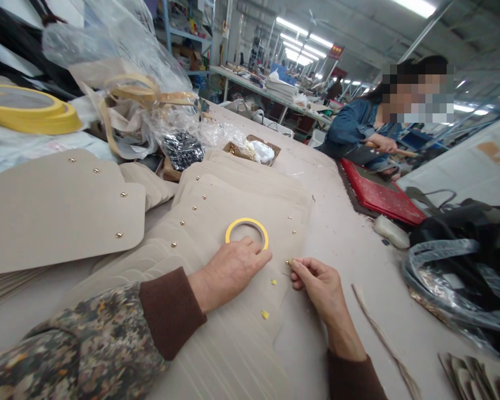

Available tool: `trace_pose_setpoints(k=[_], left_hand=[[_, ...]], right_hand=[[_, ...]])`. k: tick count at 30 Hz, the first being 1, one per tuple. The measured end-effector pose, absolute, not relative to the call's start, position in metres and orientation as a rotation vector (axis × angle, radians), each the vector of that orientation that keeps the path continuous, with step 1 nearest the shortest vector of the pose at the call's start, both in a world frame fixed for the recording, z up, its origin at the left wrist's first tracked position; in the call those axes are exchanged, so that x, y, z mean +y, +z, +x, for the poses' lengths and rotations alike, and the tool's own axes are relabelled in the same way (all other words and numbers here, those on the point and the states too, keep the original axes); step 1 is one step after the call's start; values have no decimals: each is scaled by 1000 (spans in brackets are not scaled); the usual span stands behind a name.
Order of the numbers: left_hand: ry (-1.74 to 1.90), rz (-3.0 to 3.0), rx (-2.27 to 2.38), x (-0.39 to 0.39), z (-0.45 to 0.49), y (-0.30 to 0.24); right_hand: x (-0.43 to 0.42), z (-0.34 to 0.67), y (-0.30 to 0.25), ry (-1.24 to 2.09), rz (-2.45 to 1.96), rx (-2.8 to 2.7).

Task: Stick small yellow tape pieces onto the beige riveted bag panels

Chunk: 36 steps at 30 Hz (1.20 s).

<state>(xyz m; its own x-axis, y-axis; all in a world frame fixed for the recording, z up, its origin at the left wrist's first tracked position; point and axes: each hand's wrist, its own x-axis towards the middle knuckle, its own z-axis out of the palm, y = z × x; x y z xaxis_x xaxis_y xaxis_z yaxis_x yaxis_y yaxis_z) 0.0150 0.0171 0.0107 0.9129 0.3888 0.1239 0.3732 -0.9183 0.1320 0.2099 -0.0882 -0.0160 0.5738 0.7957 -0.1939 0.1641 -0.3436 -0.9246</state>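
Observation:
A roll of yellow tape (229, 234) stands out against the beige panels (250, 194), which lie fanned in a stack. My left hand (235, 272) has its fingers closed over the near side of the roll. Thumb and forefinger of my right hand (319, 283) are pinched together at the right edge of the top panel, on a tiny yellow-gold bit (290, 261) beside a gold stud. Whether that bit is tape or metal is too small to tell. Two small pieces of yellow tape (265, 315) lie on the panels between my hands. Gold studs (182, 223) line both panel edges.
Another stack of studded panels (62, 211) lies left, below larger yellow tape rolls (33, 111). Behind are plastic bags and a small box (270, 153). A co-worker (358, 122) holds a wooden-handled tool near a red board (375, 191). Black straps (462, 266) lie right.

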Motion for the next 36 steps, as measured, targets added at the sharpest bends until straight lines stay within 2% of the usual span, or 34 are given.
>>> trace_pose_setpoints(k=[16, 24, 31, 36], left_hand=[[192, 2934, 578, 15, 14, 10], [208, 2926, 568, 19, 15, 6], [209, 2926, 569, 19, 12, 8], [390, 2893, 496, 19, 6, 14]], right_hand=[[-79, 201, -17, 443, -2190, -1221], [-94, 209, -20, 736, -1913, -905], [-94, 196, -21, 308, -2065, -1328], [-92, 193, -12, 320, -2118, -1467]])
